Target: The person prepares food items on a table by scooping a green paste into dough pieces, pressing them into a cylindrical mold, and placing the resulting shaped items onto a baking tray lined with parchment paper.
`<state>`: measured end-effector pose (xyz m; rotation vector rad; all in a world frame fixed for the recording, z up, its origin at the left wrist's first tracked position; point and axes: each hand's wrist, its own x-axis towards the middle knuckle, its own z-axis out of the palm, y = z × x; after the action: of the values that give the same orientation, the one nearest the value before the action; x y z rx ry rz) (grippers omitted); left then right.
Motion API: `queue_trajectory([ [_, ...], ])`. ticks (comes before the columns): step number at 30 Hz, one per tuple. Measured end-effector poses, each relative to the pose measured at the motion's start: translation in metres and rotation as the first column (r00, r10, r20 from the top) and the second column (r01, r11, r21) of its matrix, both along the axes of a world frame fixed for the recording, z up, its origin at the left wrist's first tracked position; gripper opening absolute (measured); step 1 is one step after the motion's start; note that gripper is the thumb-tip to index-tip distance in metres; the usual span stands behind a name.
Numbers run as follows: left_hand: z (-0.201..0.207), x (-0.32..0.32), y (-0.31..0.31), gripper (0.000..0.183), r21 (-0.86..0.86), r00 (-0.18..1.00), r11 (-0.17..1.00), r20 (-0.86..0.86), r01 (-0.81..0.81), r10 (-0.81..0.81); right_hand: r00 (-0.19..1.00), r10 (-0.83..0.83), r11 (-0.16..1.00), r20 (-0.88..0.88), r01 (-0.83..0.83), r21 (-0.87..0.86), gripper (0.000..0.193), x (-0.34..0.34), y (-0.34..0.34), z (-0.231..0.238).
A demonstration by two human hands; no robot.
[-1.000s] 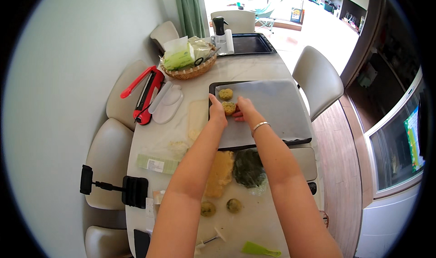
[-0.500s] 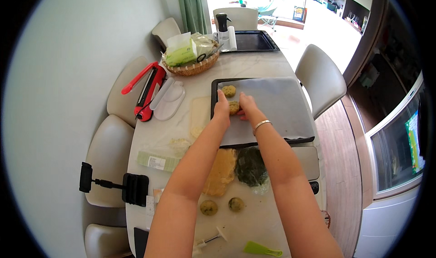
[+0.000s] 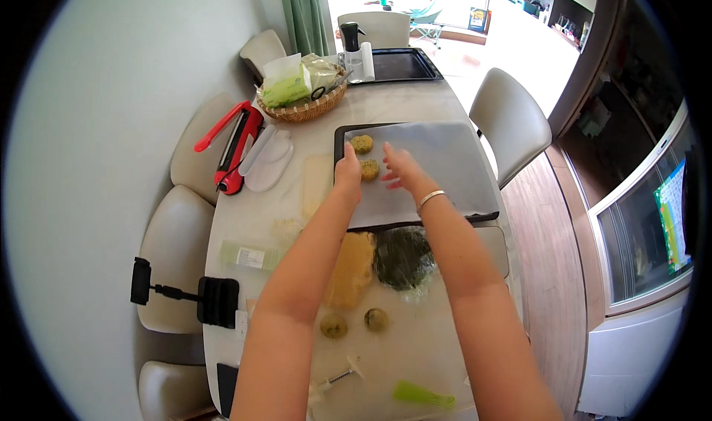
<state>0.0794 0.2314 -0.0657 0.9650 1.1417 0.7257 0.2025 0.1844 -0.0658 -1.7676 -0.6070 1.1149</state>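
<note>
Two round, speckled yellow-green pastries lie on the paper-lined baking tray near its left side: a far pastry and a near pastry. My left hand is close beside the near pastry on its left, fingers stretched out and partly hidden. On the other side, my right hand is apart from it, fingers spread and holding nothing. Nearer to me, between my forearms, are two dough balls with green patches, a flat slab of yellow dough and a dark green mass in plastic wrap.
A white plunger press and a green scraper lie at the near end. Along the left stand a red bag sealer, a phone holder and a wicker basket. A dark tray and spray bottle are at the back.
My right hand has drawn away from the near pastry and its fingers have spread. That pastry now sits uncovered on the paper. The whole view has shifted slightly.
</note>
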Motion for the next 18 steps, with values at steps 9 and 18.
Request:
queue_trajectory([
  [9, 0.089, -0.107, -0.146, 0.051, 0.264, 0.944, 0.943, 0.203, 0.202, -0.259, 0.949, 0.25, 0.889, 0.192, -0.303, 0.343, 0.045, -0.056, -0.166, 0.162],
  [18, 0.026, -0.227, -0.346, 0.026, 0.384, 0.952, 0.889, 0.07, 0.249, -0.297, 0.908, 0.39, 0.857, 0.155, -0.42, 0.299, 0.023, -0.146, -0.421, 0.07],
])
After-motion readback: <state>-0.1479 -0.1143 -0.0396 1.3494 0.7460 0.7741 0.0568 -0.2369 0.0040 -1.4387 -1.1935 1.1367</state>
